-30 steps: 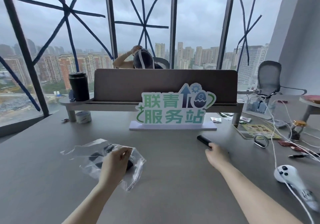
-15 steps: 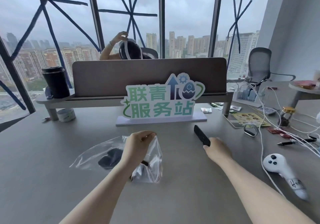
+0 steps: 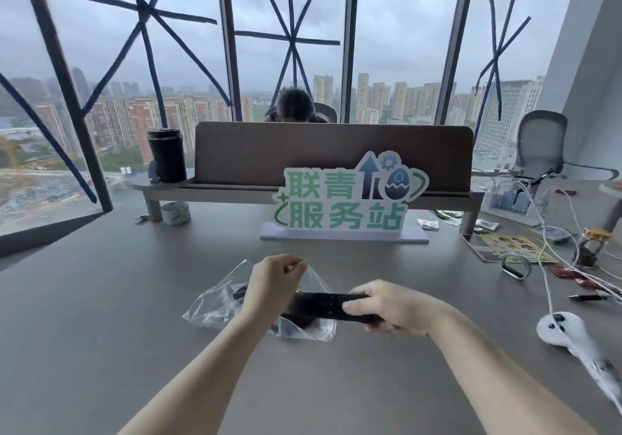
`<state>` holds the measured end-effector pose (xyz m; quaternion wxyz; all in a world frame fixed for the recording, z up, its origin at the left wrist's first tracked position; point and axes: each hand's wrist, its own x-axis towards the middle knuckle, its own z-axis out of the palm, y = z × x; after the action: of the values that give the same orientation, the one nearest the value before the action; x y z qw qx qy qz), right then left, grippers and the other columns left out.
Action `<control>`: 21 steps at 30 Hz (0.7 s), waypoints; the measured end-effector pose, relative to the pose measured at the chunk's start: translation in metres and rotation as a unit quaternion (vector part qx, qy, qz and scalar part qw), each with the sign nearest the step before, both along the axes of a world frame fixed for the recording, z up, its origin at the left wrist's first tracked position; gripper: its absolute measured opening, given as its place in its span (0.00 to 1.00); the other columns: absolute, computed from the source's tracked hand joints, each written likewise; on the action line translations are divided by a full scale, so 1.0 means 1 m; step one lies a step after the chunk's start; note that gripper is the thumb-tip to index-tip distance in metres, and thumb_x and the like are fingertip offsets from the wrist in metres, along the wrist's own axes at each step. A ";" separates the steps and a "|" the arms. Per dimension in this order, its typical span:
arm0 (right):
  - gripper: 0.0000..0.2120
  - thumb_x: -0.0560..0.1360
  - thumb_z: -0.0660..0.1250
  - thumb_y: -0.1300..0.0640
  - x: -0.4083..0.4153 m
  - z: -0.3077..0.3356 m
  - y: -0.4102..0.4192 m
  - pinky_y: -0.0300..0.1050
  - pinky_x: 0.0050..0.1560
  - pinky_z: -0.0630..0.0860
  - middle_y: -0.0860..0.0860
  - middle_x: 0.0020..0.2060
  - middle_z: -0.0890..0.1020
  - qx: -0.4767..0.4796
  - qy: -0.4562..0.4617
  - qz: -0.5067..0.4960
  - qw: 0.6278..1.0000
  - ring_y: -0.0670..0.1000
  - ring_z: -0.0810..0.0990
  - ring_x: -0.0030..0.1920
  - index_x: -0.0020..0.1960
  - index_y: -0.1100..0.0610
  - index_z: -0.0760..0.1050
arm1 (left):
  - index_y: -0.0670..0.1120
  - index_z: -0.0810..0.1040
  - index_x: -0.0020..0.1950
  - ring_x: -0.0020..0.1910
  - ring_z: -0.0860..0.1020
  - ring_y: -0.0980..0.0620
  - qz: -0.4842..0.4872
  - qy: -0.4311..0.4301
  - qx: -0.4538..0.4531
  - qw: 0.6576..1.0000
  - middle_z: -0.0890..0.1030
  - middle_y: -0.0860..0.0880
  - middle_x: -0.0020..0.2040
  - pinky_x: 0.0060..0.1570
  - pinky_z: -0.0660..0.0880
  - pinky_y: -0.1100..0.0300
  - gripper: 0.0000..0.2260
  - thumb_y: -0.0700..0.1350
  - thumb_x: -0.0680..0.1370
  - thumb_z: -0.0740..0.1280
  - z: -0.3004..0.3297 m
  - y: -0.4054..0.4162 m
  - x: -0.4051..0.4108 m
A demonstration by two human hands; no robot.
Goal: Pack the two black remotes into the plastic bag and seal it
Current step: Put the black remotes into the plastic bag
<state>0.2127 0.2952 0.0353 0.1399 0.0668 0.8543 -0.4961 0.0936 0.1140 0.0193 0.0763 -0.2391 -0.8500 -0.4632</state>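
A clear plastic bag point(image 3: 215, 310) lies on the grey table point(image 3: 101, 317) in front of me. My left hand point(image 3: 269, 283) pinches the bag's upper edge and lifts its mouth. Inside the bag a dark remote point(image 3: 239, 291) shows partly behind that hand. My right hand point(image 3: 390, 306) grips the second black remote point(image 3: 323, 305) by its right end and holds it level. Its left end reaches into the bag's mouth under my left hand.
A white and green sign point(image 3: 346, 199) stands behind the bag before a brown desk divider point(image 3: 333, 152). A white controller point(image 3: 565, 330), cables, a ring-shaped band point(image 3: 515, 268) and papers lie at the right. A black tumbler point(image 3: 167, 155) and tape roll point(image 3: 175, 213) sit far left.
My right hand picked the second remote off the table and carried it left to the bag. My left hand raised the bag's mouth and shifted it toward the centre.
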 end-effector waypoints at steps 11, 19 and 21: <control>0.08 0.74 0.68 0.46 -0.027 -0.045 -0.049 0.43 0.37 0.71 0.49 0.36 0.79 0.089 0.152 -0.187 0.966 0.48 0.75 0.34 0.51 0.47 0.76 | 0.48 0.84 0.44 0.27 0.73 0.62 0.023 -0.001 -0.008 1.000 0.78 0.57 0.29 0.31 0.66 0.70 0.06 0.46 0.74 0.67 -0.006 -0.050 -0.001; 0.10 0.74 0.63 0.57 -0.054 -0.067 -0.067 0.45 0.38 0.74 0.47 0.31 0.78 0.190 0.154 -0.193 0.950 0.54 0.78 0.36 0.35 0.49 0.73 | 0.58 0.80 0.51 0.34 0.74 0.55 -0.040 -0.017 -0.164 0.985 0.78 0.56 0.35 0.35 0.69 0.61 0.13 0.54 0.67 0.69 -0.015 -0.065 0.008; 0.06 0.74 0.64 0.60 -0.054 -0.060 -0.066 0.42 0.30 0.70 0.49 0.29 0.80 0.125 0.161 -0.218 0.954 0.51 0.76 0.25 0.39 0.54 0.77 | 0.60 0.76 0.54 0.43 0.77 0.52 -0.052 -0.021 -0.296 0.953 0.79 0.56 0.47 0.40 0.74 0.59 0.20 0.56 0.63 0.67 -0.014 -0.081 0.015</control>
<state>0.1591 0.2293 -0.0252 -0.1205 0.1870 0.8855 -0.4078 0.1088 0.0331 0.0052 -0.0398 -0.2854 -0.9368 -0.1985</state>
